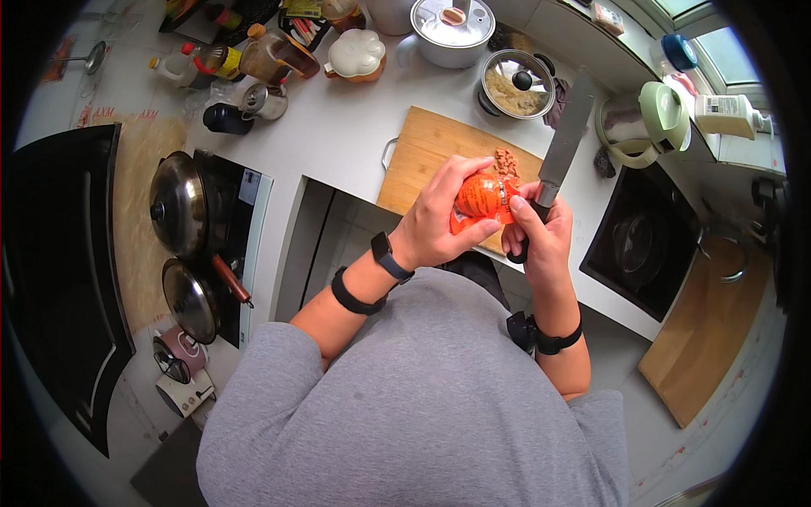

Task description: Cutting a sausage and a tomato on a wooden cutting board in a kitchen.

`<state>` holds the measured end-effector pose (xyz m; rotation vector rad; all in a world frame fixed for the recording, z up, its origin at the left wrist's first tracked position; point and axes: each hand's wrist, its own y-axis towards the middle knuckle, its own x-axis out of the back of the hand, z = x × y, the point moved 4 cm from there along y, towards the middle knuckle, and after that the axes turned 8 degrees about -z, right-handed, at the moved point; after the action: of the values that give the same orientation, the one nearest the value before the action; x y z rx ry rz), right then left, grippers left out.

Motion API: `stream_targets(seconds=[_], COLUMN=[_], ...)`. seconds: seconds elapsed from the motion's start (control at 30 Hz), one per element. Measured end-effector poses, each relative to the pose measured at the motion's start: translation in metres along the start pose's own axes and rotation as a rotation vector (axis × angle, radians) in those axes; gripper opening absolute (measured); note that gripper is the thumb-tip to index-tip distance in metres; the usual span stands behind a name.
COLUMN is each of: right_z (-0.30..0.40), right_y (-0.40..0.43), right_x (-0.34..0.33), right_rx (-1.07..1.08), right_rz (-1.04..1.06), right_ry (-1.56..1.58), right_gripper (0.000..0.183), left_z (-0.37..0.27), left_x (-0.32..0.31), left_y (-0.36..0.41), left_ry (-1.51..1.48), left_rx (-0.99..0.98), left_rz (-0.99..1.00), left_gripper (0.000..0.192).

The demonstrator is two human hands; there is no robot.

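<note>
Between my two hands is a shiny orange-red plastic food packet bearing print; its contents cannot be made out. My left hand wraps around the packet's left side. With thumb and finger, my right hand pinches the packet's right edge. That same hand also grips the black handle of a kitchen knife, whose broad blade points up and away from me. Below the packet lies a wooden cutting board, partly covered by my hands. A small heap of diced reddish-brown pieces rests on the board.
Behind the board stand a lidded glass-topped pot and a grey pot. A green electric kettle is at the right, near the dark sink. Lidded pans sit on the left cooktop, with several bottles at back left.
</note>
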<state>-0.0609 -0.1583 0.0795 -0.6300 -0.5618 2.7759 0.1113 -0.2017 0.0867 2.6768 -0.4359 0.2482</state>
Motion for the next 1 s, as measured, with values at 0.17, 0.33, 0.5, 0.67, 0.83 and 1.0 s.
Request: stream_targets(seconds=[0.17,0.33,0.5,0.67,0.83,1.0], right_z=[-0.003,-0.012,-0.02,-0.023,-0.033,-0.066], right_y=[0.003,0.004,0.012,0.011,0.013,0.02], right_x=[0.001,-0.002,0.007,0.006,0.005,0.02], right_rx=[-0.047,-0.108,-0.046,-0.017,0.01,-0.023], right_rz=[0.072,0.074,0.067,0.063,0.042,-0.027], right_ry=[0.081,0.165,0.132,0.085,-0.011,-0.177], right_gripper=[0.015,0.014,0.014,0.015,0.012,0.012], left_z=[-0.002,-0.004,-0.001,-0.002,0.018,0.048], left_x=[-0.003,-0.004,0.003,0.009,0.006,0.006], left_y=[-0.005,-0.005,-0.011,-0.015,-0.022,-0.03], left_ry=[-0.218,-0.539,-0.782,-0.804,-0.575,-0.338], left_rx=[0.182,0.345,0.497,0.527,0.557,0.595], left_rz=[0.013,-0.198,-0.244,-0.271,-0.317,-0.275], left_gripper=[0.078,0.087,0.065,0.047,0.022,0.017])
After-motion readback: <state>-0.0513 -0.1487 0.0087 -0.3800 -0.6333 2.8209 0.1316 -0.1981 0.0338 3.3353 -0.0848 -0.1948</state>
